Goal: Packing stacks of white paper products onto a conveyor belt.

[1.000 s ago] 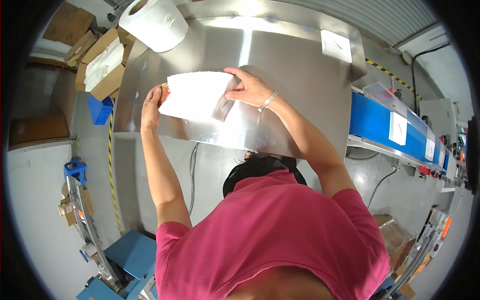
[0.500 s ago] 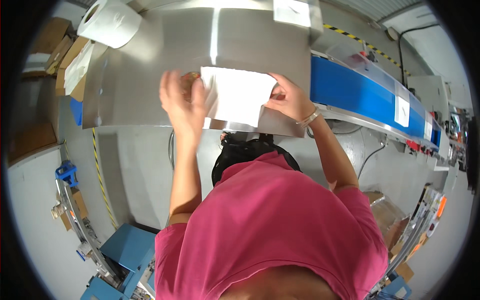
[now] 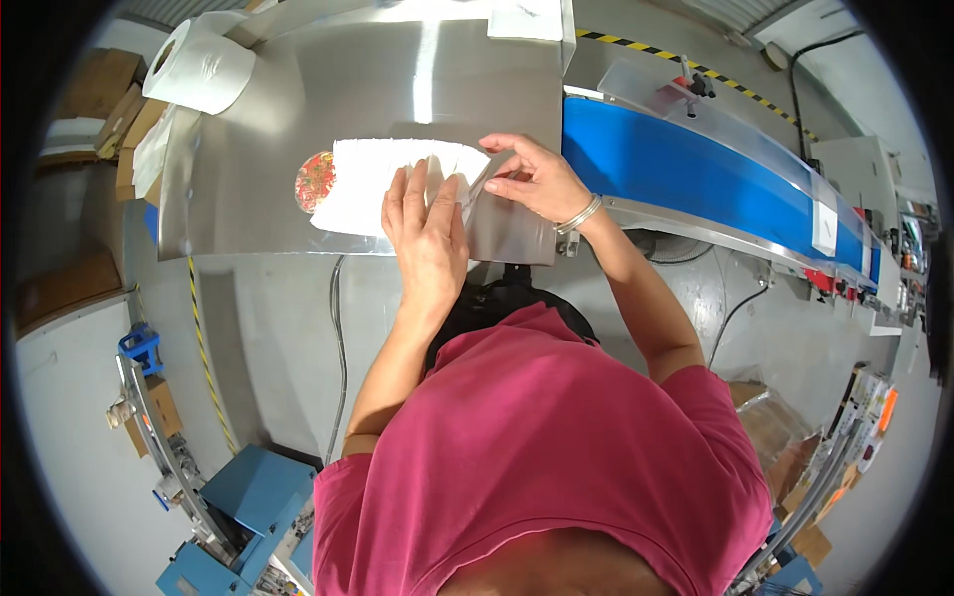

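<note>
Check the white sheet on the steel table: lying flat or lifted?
Flat. The white sheet lies spread on the steel table, left hand pressing on it, right hand at its right edge; a round patterned item shows at its left end.

steel table (image 3: 258,214), white pouch (image 3: 368,184), paper roll (image 3: 204,68)

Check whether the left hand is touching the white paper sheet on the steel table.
Touching. The head view shows the left hand lying flat, fingers spread, directly on the white paper sheet, no gap visible.
</note>
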A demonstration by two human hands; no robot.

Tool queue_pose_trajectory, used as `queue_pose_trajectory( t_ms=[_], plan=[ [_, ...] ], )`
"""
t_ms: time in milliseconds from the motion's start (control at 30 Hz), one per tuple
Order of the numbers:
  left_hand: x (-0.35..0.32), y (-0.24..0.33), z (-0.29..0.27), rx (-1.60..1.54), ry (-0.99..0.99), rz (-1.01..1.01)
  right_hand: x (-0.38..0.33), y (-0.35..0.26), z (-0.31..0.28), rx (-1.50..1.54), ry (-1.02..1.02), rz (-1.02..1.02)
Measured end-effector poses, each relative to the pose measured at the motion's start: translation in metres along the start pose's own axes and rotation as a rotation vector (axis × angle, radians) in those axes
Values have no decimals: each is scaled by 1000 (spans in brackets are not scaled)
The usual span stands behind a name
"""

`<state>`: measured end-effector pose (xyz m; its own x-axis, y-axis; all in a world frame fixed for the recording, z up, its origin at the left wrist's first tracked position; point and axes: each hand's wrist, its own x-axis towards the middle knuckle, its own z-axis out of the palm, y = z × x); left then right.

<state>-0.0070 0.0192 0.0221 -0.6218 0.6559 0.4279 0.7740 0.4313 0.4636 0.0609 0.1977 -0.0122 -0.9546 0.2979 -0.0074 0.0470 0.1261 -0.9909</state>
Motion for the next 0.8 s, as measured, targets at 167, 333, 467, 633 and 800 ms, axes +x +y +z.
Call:
queue_pose_trajectory(
  t_ms=[167,333,467,633,800],
  plan=[
    [3,6,-3,54,-36,40,12,5,-10,-7,-184,-54],
    [7,4,-11,87,-15,-41,-4,18,-27,-32,-81,-5],
    [4,-11,-9,80,25,-108,-27,37,-82,-189,463,337],
    [5,-13,-11,43,44,-98,-63,68,-179,-611,886,510],
    [4,-15,-10,42,35,-83,-51,38,-142,-972,684,-27]
  ],
)
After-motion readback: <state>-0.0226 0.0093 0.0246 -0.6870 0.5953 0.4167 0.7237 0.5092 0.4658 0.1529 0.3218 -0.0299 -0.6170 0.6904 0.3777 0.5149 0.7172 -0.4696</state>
